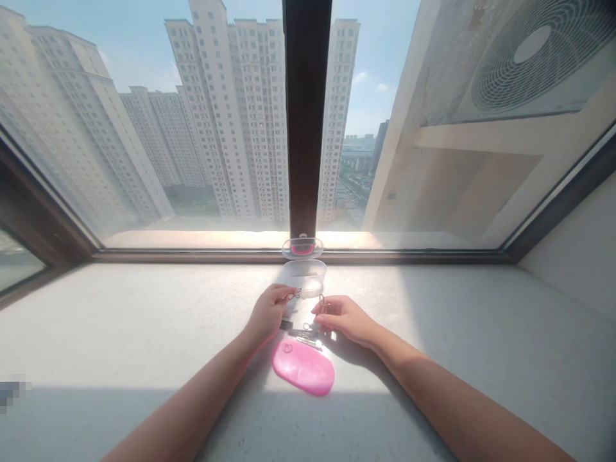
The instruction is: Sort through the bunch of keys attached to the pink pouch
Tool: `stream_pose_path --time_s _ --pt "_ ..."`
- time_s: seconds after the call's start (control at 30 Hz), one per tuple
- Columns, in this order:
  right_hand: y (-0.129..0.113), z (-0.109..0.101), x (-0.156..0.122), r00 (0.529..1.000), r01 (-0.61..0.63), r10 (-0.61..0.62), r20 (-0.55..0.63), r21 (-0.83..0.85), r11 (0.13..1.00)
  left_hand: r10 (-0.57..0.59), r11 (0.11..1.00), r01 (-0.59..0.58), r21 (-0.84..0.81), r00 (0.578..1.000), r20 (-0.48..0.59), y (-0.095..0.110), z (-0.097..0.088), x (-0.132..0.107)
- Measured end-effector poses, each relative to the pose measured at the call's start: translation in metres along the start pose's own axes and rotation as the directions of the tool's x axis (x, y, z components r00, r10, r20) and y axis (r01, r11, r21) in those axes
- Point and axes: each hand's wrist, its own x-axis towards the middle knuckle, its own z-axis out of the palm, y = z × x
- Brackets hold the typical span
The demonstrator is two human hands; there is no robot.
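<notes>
My left hand (268, 309) pinches a small dark metal tool with loops (295, 293) between thumb and fingertips; its exact kind is too small to tell. Opposite it, my right hand (344, 317) has its fingers closed on another small looped metal tool (321, 299), partly hidden by the fingers. Between and below the hands, several slim metal tools (308, 342) lie on the white sill beside a small black piece (285, 325). Nearest to me is a flat pink rounded case (304, 369) with a ring-shaped mark. Just beyond my hands stands a clear plastic container (304, 274), its lid (302, 249) raised at the back.
The white window sill (144, 333) stretches to both sides, partly in sunlight. A dark window frame (308, 128) rises behind the container, with glass panes on either side. Tall buildings (226, 96) and an air conditioner fan (534, 51) are outside.
</notes>
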Motion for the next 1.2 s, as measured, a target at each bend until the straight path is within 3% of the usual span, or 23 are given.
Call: stream_pose_path --time_s 0.1,0.23,0.47,0.57,0.77,1.2 --pt "-0.001 0.000 -0.001 1.000 0.003 -0.003 0.012 -0.037 0.999 0.075 0.992 -0.074 0.098 0.997 -0.001 0.000 0.002 0.001" --pt "-0.002 0.001 -0.001 1.000 0.009 -0.009 0.011 -0.052 0.999 0.030 0.995 -0.030 0.096 1.000 0.004 0.000 0.001 -0.001" --pt "-0.005 0.002 -0.001 1.000 -0.012 0.012 0.001 -0.051 0.999 -0.090 0.967 0.117 -0.225 0.988 0.126 0.000 0.004 -0.003" --pt "-0.003 0.000 0.000 1.000 -0.006 0.007 0.022 -0.057 0.998 -0.119 0.946 0.167 -0.277 0.976 0.183 0.000 0.005 -0.004" --pt "0.004 -0.003 0.004 0.998 -0.024 0.025 0.055 -0.013 1.000 -0.137 0.944 0.211 -0.253 0.950 0.279 -0.001 0.001 -0.003" --pt "0.001 -0.003 0.005 0.997 -0.062 0.060 0.038 0.039 0.997 -0.148 0.961 0.219 -0.171 0.924 0.352 0.001 -0.006 -0.001"
